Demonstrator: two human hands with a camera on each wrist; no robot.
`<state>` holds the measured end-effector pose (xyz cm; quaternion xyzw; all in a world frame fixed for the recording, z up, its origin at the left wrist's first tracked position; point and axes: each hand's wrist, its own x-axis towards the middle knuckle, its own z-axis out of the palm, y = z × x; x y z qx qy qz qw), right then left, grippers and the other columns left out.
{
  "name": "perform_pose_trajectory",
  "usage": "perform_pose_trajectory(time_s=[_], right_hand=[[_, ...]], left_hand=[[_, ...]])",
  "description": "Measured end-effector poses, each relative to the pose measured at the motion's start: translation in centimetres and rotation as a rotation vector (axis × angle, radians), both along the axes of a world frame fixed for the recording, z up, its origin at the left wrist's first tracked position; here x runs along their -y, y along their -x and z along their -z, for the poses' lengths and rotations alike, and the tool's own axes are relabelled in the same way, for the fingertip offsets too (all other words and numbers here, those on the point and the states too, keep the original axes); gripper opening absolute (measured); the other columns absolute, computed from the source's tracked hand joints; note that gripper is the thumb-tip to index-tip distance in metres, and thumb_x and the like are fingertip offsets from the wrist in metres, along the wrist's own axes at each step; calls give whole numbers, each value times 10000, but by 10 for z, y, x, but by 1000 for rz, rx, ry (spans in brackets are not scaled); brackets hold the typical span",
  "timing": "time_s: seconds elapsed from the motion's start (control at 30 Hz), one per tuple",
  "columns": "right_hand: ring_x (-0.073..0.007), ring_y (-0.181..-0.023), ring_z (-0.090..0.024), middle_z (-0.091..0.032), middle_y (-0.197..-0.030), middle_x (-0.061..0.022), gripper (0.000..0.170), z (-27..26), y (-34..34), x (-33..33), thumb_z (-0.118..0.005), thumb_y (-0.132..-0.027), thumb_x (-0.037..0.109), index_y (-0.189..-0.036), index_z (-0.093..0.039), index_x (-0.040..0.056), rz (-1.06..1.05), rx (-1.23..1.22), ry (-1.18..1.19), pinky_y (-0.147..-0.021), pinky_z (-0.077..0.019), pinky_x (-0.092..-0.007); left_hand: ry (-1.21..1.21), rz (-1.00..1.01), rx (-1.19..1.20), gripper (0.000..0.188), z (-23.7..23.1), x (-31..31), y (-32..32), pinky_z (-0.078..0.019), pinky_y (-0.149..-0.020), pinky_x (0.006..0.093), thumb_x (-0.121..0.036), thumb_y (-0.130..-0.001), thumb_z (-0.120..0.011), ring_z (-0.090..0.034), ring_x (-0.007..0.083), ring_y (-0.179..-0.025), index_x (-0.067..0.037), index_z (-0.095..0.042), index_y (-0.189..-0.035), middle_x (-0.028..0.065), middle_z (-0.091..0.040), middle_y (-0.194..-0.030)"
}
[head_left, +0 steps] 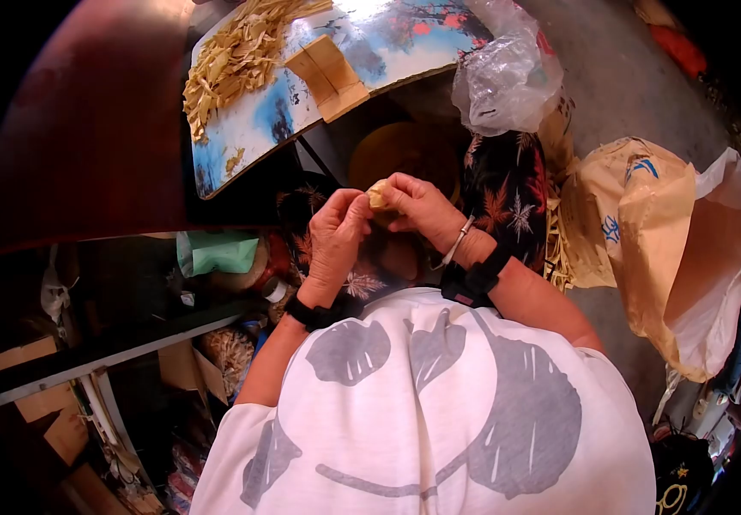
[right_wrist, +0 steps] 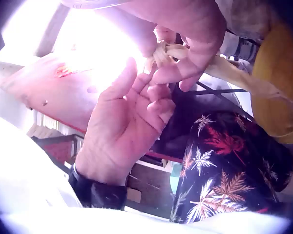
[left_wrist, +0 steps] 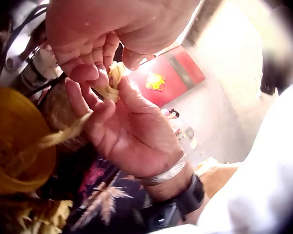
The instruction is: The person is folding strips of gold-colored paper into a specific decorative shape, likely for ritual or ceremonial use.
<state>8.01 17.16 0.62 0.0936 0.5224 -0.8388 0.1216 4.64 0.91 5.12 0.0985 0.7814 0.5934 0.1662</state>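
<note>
Between both hands, in front of the lap, is a small knotted bundle of pale yellow strip. My right hand grips it between thumb and curled fingers. From the other side my left hand pinches its edge with thumb and fingertips. In the right wrist view the bundle shows overlapping folds, partly hidden by the fingers. One long end of the strip trails from the right hand toward a yellow bucket. The left wrist view shows this tail hanging down over the bucket.
A patterned table ahead bears a heap of yellow strips and a creased cardboard piece. A clear plastic bag hangs at its right end. A large paper sack stands at the right, a cluttered shelf at the left.
</note>
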Motion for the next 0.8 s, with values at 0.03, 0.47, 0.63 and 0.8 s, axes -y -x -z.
perform_pose_trajectory(time_s=[0.03, 0.47, 0.63, 0.8], right_hand=[[-89, -817, -624, -654, -956, -3, 245, -1, 0, 3, -527, -1010, 288, -1084, -614, 71, -8, -40, -31, -692, -561, -255], [-143, -541, -635, -645, -660, -70, 126, -37, -20, 10, -567, -946, 133, -924, -632, 28, 187, -104, -399, -473, -499, -282], [-269, -682, -675, -677, -770, -118, 158, -29, -14, 10, -636, -901, 181, -925, -620, 26, 250, -369, -769, -629, -530, -372], [-290, -699, -677, -696, -816, -109, 241, -20, -1, 1, -649, -906, 244, -946, -635, 7, 194, -278, -470, -642, -531, -347]], left_hand=[[-43, -14, 47, 124, 0, -2, -1, -413, -559, 177, -162, -975, -614, -522, 27, -617, -45, -654, -969, -17, -606, -751], [-654, -68, 442, 219, 2, -2, 4, -503, -707, 258, -98, -953, -618, -620, 129, -846, -34, -580, -1159, 46, -651, -985], [-520, -82, 293, 251, 6, -9, -4, -499, -855, 251, -100, -948, -632, -632, 117, -960, -1, -588, -1175, 42, -667, -1052], [-431, 101, 335, 216, 2, -4, -1, -491, -847, 230, -104, -948, -628, -621, 83, -925, -3, -618, -1139, 28, -671, -1017]])
